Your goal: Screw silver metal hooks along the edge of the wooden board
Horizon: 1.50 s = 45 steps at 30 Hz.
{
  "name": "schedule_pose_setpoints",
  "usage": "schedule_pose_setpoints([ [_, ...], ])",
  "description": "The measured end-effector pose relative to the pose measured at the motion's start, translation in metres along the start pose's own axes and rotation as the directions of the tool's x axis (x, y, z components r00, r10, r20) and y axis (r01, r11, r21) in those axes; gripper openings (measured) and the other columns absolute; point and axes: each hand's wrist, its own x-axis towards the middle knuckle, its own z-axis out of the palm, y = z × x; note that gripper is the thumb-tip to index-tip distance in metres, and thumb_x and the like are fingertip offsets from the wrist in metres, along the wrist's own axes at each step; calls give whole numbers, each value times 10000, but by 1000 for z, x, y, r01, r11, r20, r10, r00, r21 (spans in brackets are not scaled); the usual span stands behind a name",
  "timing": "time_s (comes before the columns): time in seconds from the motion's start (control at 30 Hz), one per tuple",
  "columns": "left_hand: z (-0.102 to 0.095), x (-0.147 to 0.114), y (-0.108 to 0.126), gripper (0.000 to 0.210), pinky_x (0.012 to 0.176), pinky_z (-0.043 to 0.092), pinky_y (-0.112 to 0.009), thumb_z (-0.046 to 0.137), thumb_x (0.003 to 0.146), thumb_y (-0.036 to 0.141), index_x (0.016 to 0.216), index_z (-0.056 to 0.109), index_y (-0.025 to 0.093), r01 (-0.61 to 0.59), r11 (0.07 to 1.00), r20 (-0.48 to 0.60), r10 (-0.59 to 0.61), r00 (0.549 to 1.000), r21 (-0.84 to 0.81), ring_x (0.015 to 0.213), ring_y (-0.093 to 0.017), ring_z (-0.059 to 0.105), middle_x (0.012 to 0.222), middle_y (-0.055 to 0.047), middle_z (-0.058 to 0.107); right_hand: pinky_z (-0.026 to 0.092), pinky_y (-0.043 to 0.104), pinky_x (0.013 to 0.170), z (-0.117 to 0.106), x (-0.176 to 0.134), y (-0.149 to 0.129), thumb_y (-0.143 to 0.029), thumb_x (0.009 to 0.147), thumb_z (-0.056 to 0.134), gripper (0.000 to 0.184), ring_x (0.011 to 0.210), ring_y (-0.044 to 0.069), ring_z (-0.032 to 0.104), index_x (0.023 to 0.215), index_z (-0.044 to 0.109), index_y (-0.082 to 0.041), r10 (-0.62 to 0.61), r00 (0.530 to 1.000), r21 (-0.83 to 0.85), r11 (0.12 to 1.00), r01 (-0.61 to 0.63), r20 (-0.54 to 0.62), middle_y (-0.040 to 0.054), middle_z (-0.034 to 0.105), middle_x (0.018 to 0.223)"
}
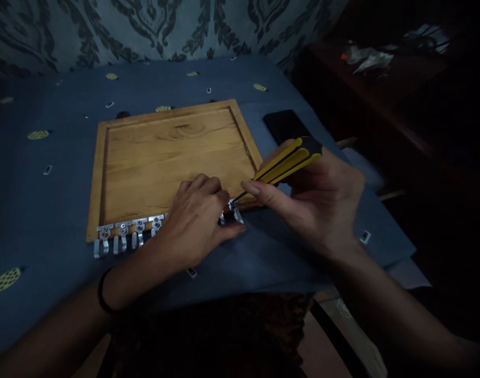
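A wooden board with a raised frame (172,152) lies on the cloth, its near edge lined with several silver double hooks (124,233). My right hand (322,199) is closed around a yellow and black screwdriver (287,163). The screwdriver tilts down to the left, with its tip at a hook (236,212) near the board's right front corner. My left hand (196,220) lies over the board's front edge, fingers curled and thumb below, pinching that hook. It hides some hooks in the row. Whether a screw sits under the tip is too small to tell.
Behind my right hand a black phone (285,125) rests on the blue patterned tablecloth (66,194). A patterned wall or backrest (161,29) rises at the back. To the right, a dark wooden surface (401,89) carries crumpled plastic (375,59).
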Motion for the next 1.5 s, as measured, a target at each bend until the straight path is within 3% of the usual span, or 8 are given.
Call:
schedule_pose_setpoints([
  [0.13, -1, 0, 0, 324, 924, 442, -442, 778, 855, 427, 1026, 731, 156, 2, 1000, 1, -2, 1000, 7, 1110, -311, 569, 1095, -98, 677, 521, 350, 543, 1, -3, -4, -268, 809, 803, 186, 634, 190, 634, 758, 626, -293, 10, 1000, -6, 1000, -10, -30, -36, 635, 694],
  [0.23, -2, 0, 0, 325, 904, 445, -439, 783, 849, 439, 986, 728, 150, -3, 1000, 1, 2, 1000, 8, 1079, -307, 572, 1059, -94, 674, 528, 349, 547, 0, -4, -12, -253, 837, 770, 130, 629, 188, 632, 783, 657, -284, 4, 983, -23, 1000, -9, -184, -21, 656, 720],
  [0.3, -3, 0, 0, 331, 895, 445, -438, 787, 844, 443, 974, 728, 145, -1, 1000, 7, 1, 1000, 4, 1064, -304, 573, 1039, -91, 669, 525, 352, 551, -1, -4, -15, -269, 852, 756, 109, 616, 183, 626, 797, 663, -276, 15, 975, -40, 999, -24, -221, -16, 659, 728],
  [0.47, -1, 0, -1, 325, 887, 444, -427, 784, 848, 443, 955, 721, 143, -13, 1000, -9, 13, 1000, 12, 1046, -297, 573, 1036, -88, 660, 497, 318, 548, -3, -6, -7, -282, 887, 721, 109, 606, 151, 605, 821, 636, -273, 2, 997, -39, 999, -5, -76, -28, 630, 723],
  [1.2, 0, 0, -1, 364, 924, 461, -445, 781, 848, 461, 993, 728, 132, -15, 1000, -10, 15, 1000, 9, 1058, -305, 579, 1052, -94, 660, 505, 367, 538, -3, -8, 0, -415, 806, 813, 163, 592, 193, 621, 825, 684, -317, 59, 997, 16, 998, -58, -57, -25, 649, 715],
  [1.5, -2, 3, 2, 380, 968, 443, -449, 766, 864, 461, 1086, 740, 155, 30, 1000, 46, -31, 998, 8, 1155, -315, 556, 1158, -105, 667, 539, 369, 568, -7, 0, -2, -370, 828, 797, 148, 630, 193, 654, 840, 664, -307, -42, 994, -28, 999, 45, 106, -28, 683, 787],
])
